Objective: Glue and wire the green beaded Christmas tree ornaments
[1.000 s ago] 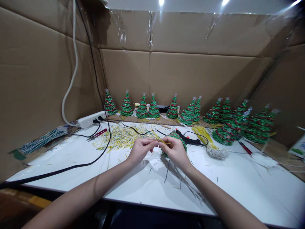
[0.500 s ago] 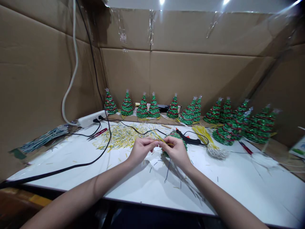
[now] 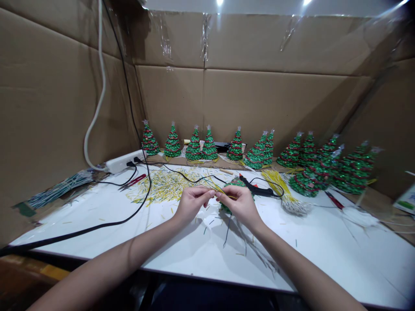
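Observation:
My left hand (image 3: pixel 193 203) and my right hand (image 3: pixel 240 203) meet over the middle of the white table (image 3: pixel 181 246), fingertips pinched together on thin yellow wires (image 3: pixel 218 188). Under my right hand a small green beaded tree (image 3: pixel 234 184) is held, mostly hidden by the fingers. Dark wire ends (image 3: pixel 228 231) hang down below the hands.
Several finished green trees (image 3: pixel 207 147) stand in a row along the cardboard back wall, more (image 3: pixel 327 170) grouped at the right. A black glue gun (image 3: pixel 257 188), a yellow wire bundle (image 3: pixel 282 190), yellow clippings (image 3: pixel 165 185), red snips (image 3: pixel 133 181), a power strip (image 3: pixel 125 163) and a black cable (image 3: pixel 97 226) lie around.
Both hands have stayed in place; only the fingers shifted slightly on the yellow wires, and the dark wire ends below swung a little.

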`<action>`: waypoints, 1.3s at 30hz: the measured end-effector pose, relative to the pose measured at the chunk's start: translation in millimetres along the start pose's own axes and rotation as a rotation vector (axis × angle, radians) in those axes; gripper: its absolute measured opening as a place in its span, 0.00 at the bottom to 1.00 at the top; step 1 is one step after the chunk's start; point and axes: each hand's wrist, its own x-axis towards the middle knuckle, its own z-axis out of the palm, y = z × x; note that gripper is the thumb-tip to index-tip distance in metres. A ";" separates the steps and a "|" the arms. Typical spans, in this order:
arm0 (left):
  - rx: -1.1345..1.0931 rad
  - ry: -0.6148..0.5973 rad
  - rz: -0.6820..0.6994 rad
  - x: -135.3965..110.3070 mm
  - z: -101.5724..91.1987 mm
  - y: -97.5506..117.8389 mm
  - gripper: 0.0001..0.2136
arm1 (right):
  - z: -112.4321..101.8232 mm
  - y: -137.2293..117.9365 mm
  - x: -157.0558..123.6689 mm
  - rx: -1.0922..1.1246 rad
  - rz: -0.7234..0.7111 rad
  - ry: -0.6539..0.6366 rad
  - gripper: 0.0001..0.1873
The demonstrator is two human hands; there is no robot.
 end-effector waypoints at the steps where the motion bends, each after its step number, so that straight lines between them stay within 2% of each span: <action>1: 0.004 0.002 -0.003 -0.2 -0.1 -0.5 0.20 | -0.2 -0.4 0.0 -0.003 -0.005 0.004 0.15; 18: 0.009 -0.017 -0.003 -0.7 -0.1 -0.1 0.20 | -0.8 -3.8 0.2 -0.022 0.006 0.011 0.10; 39: -0.113 -0.048 -0.125 -1.7 6.5 -0.5 0.22 | -2.9 -2.1 0.6 -0.035 0.022 -0.064 0.18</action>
